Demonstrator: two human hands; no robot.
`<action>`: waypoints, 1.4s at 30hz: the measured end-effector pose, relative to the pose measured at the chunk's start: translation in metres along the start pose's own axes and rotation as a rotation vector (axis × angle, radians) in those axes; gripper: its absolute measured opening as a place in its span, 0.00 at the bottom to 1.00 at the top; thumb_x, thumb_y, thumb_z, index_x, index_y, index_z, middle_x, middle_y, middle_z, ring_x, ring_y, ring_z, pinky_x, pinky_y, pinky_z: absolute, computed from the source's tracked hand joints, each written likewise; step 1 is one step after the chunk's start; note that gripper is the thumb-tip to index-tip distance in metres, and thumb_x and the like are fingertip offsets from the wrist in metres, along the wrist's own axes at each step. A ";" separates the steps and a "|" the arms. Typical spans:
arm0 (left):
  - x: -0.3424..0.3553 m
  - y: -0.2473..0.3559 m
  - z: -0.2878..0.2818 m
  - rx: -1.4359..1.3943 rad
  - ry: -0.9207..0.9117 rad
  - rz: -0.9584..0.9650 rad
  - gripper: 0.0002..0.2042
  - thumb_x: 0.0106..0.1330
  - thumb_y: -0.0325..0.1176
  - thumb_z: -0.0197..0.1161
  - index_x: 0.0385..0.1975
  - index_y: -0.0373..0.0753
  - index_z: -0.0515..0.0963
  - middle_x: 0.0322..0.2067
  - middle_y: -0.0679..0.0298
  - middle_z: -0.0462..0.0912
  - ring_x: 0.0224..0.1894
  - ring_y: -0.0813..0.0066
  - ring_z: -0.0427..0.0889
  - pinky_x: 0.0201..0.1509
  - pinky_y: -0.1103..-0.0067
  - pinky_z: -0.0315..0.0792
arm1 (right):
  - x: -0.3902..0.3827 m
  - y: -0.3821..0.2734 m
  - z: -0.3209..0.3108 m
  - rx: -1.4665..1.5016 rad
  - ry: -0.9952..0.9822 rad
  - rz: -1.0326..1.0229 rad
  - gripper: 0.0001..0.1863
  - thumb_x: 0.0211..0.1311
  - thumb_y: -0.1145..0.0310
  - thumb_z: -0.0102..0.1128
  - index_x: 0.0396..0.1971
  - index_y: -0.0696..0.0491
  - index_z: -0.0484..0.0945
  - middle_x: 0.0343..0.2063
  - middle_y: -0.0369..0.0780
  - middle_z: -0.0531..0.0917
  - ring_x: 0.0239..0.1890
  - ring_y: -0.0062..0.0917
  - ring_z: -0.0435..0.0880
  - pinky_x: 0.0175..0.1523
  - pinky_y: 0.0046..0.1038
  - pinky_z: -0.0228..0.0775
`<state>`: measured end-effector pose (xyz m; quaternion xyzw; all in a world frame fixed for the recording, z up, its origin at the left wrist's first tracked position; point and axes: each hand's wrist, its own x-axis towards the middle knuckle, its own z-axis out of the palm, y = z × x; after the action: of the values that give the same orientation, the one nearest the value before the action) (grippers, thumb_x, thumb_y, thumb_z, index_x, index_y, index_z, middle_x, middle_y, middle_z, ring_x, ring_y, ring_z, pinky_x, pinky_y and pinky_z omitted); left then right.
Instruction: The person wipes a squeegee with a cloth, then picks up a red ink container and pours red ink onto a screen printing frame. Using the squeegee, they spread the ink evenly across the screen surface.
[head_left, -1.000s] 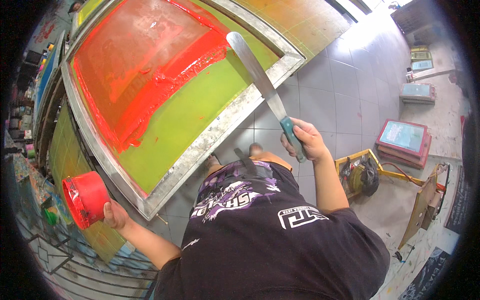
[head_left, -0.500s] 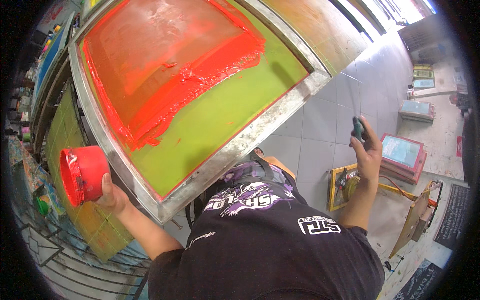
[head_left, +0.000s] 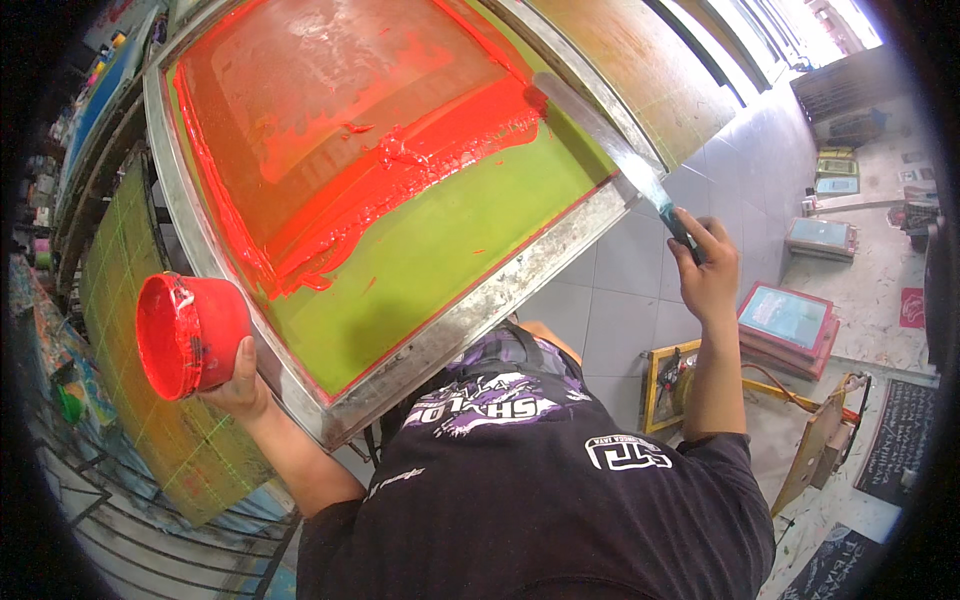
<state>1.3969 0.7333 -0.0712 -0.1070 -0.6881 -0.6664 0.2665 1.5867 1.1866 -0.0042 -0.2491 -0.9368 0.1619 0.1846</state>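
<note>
In front of me lies a screen printing frame [head_left: 500, 287] with a metal border and green mesh. Thick red ink [head_left: 370, 185] spreads over its upper part, heaped into a ridge across the middle. My left hand [head_left: 242, 388] grips a red ink tub [head_left: 195, 335] from below and the side, tilted so that its ink-smeared mouth faces left. My right hand [head_left: 712, 270] is closed round the dark handle of a long spatula [head_left: 635, 165]. The shiny blade reaches over the frame's right border, and its tip is at the right end of the red ink.
A yellowish-green board [head_left: 150, 350] with grid lines stands left of the frame, beside black metal bars [head_left: 150, 520]. At the right are stacked small screens [head_left: 788, 318] and a yellow frame [head_left: 665, 385]. Grey floor tiles [head_left: 620, 262] show between.
The spatula has swung left from over the floor to the frame, its blade tip now at the ink. The tub has moved slightly to the right and up, nearer the frame.
</note>
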 end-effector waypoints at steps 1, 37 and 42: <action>0.000 0.000 0.000 -0.014 -0.007 0.010 0.37 0.40 0.21 0.67 0.56 0.35 0.60 0.51 0.56 0.69 0.51 0.64 0.71 0.56 0.69 0.66 | 0.000 0.001 -0.003 0.042 -0.033 -0.001 0.20 0.48 0.75 0.60 0.44 0.44 0.78 0.26 0.41 0.75 0.27 0.30 0.76 0.33 0.28 0.66; -0.010 -0.015 0.005 -0.154 -0.048 0.035 0.34 0.43 0.20 0.64 0.55 0.37 0.61 0.52 0.57 0.68 0.52 0.62 0.69 0.58 0.67 0.63 | 0.035 -0.048 -0.039 -0.338 -0.316 0.050 0.17 0.54 0.72 0.53 0.45 0.42 0.77 0.28 0.43 0.74 0.35 0.38 0.75 0.41 0.37 0.66; -0.012 -0.012 0.008 -0.091 0.019 -0.004 0.38 0.40 0.24 0.66 0.57 0.34 0.58 0.53 0.56 0.67 0.51 0.61 0.70 0.56 0.66 0.65 | 0.048 -0.052 -0.035 -0.341 -0.322 0.023 0.17 0.54 0.72 0.53 0.46 0.44 0.77 0.30 0.44 0.75 0.37 0.38 0.75 0.43 0.37 0.65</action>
<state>1.3987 0.7428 -0.0872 -0.1115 -0.6549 -0.6983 0.2665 1.5417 1.1765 0.0601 -0.2582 -0.9651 0.0412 -0.0140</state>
